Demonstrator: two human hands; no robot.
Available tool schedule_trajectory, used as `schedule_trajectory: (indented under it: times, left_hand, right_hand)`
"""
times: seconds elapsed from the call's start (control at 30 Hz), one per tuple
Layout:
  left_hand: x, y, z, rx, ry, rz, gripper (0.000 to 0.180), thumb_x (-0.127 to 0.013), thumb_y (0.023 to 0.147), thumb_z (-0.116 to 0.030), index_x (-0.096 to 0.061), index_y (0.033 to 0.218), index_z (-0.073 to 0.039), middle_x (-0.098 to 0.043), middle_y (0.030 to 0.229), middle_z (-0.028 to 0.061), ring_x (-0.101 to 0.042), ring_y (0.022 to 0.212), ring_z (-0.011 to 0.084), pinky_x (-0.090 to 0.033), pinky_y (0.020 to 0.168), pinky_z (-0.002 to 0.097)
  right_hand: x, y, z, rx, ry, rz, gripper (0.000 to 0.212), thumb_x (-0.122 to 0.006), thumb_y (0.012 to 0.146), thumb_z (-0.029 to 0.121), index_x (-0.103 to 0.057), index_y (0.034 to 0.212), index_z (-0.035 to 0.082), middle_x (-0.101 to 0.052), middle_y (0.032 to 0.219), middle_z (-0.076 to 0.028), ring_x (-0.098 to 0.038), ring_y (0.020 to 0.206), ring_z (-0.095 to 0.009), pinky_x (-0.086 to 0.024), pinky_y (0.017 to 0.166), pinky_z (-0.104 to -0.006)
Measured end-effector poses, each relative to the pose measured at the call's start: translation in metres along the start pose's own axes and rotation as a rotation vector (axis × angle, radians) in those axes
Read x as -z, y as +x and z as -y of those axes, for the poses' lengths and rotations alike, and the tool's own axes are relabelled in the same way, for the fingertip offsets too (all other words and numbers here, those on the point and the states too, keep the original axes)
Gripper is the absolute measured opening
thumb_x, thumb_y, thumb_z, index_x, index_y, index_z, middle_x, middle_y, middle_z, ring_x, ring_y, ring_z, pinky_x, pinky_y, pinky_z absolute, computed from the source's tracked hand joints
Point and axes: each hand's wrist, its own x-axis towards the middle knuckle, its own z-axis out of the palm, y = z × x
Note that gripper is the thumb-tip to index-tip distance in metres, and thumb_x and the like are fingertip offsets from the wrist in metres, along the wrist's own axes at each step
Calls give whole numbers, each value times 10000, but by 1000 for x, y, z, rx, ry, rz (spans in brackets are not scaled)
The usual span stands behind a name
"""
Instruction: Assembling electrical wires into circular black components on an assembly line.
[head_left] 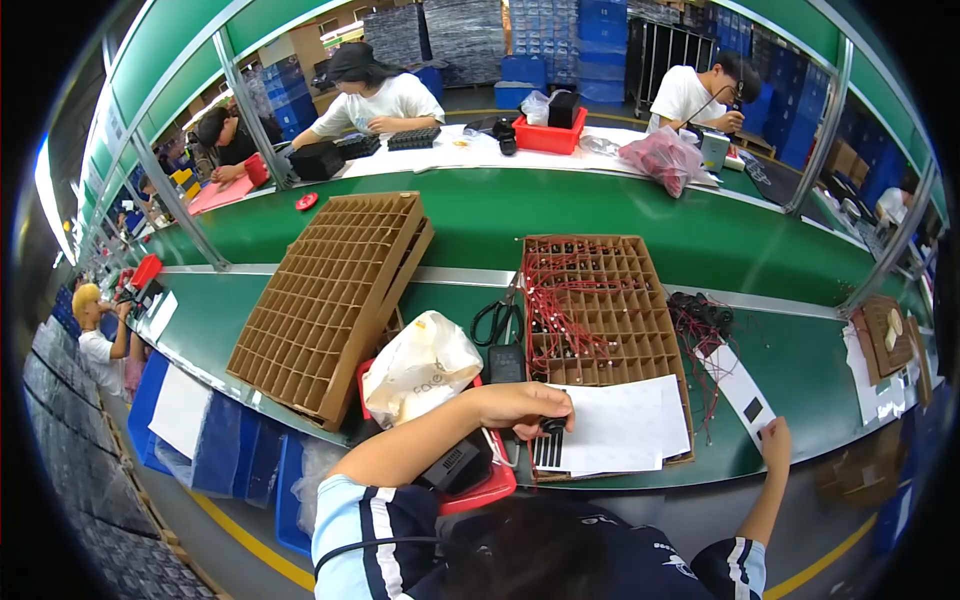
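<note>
My left hand (pixel 522 408) is closed around a small round black part (pixel 551 425), held over white paper sheets (pixel 622 425). Just below it on the paper is a row of black strips (pixel 547 454). My right hand (pixel 776 442) is at the near end of a long white strip (pixel 735 385) bearing dark squares. Its fingers are pressed together at the strip's edge; what they pinch is too small to make out. The sheets lie over the near part of a cardboard divider tray (pixel 640 345), where red wires (pixel 565 310) with black parts fill several cells.
At left a stacked cardboard divider tray (pixel 325 300) leans beside a white bag (pixel 420 365) and a red bin (pixel 490 490). Black-handled scissors (pixel 495 318) lie between the trays. Black wired parts (pixel 702 315) sit right. Co-workers (pixel 385 100) work across the green bench.
</note>
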Motion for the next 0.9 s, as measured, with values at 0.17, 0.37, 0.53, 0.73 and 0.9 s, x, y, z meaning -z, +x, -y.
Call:
schedule_trajectory:
  times: [0.17, 0.37, 0.53, 0.73, 0.9]
  left_hand:
    - [1, -3, 4, -4, -19, 6, 265, -475, 896, -321, -535, 922, -64, -417, 605, -27, -317, 434, 32, -240, 390, 166]
    - [0, -5, -9, -188, -135, -195, 246, -412, 914, -363, -476, 937, -127, -414, 547, 16, -310, 397, 57, -261, 382, 192]
    - [5, -4, -21, -271, -335, -372, 419, -329, 910, -473, -467, 768, -104, -330, 439, -3, -243, 313, 80, -213, 359, 225]
    - [5, 0, -22, -395, -358, -415, 429, -328, 916, -457, -456, 725, -94, -353, 440, 1, -263, 305, 90, -260, 363, 222]
    - [-2, -3, -22, -410, -351, -483, 414, -340, 917, -443, -456, 726, -94, -363, 435, 1, -266, 299, 92, -264, 358, 223]
  right_hand:
    - [8, -4, 26, -42, -85, -15, 105, -533, 770, 73, -446, 756, 15, -546, 668, -184, -547, 654, -360, -415, 578, -421]
    - [22, 12, 102, 43, 196, -102, 151, -563, 780, 124, -482, 823, 4, -538, 648, -151, -542, 596, -259, -434, 553, -358]
    - [32, 20, 270, 270, 737, 327, 57, -525, 812, 53, -485, 841, 24, -473, 779, 2, -446, 724, -75, -378, 655, -203]
    - [6, -8, 400, 568, 1093, 734, 69, -567, 817, 69, -513, 844, 35, -438, 952, -33, -448, 851, -97, -386, 754, -228]
    - [-16, -19, 433, 424, 1268, 812, 72, -563, 819, 59, -527, 840, -1, -434, 1062, -56, -451, 956, -99, -376, 843, -249]
